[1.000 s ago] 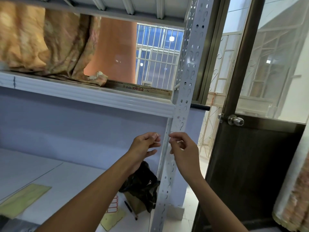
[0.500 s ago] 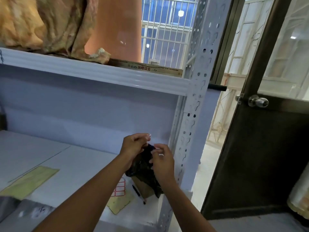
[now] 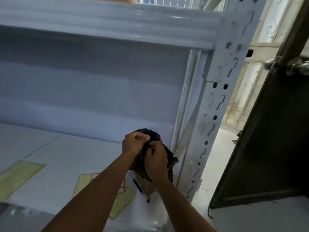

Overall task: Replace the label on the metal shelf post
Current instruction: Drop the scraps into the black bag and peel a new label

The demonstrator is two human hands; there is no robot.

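Observation:
The white perforated metal shelf post (image 3: pixel 215 104) rises at the right of the shelf. A pale rectangular patch (image 3: pixel 217 71) lies over some of its holes higher up. Both my hands are low, left of the post, at the top of a crumpled black plastic bag (image 3: pixel 168 153) that sits in a small cardboard box (image 3: pixel 147 185). My left hand (image 3: pixel 133 143) pinches the bag's top, and a tiny pale bit shows at its fingertips. My right hand (image 3: pixel 157 159) grips the bag's edge just below. A yellow-green label sheet (image 3: pixel 120 198) with red-bordered labels lies under my forearms.
A dark pen (image 3: pixel 138 185) lies on the white shelf board (image 3: pixel 66 158) beside the box. Another yellow-green sheet (image 3: pixel 20 174) sits at the left. The upper shelf beam (image 3: pixel 107 19) runs overhead. A dark door (image 3: pixel 267 139) with a metal knob (image 3: pixel 296 67) stands open at the right.
Both hands left the post and dropped down-left to the black bag. My view tilted downward and came closer to the shelf.

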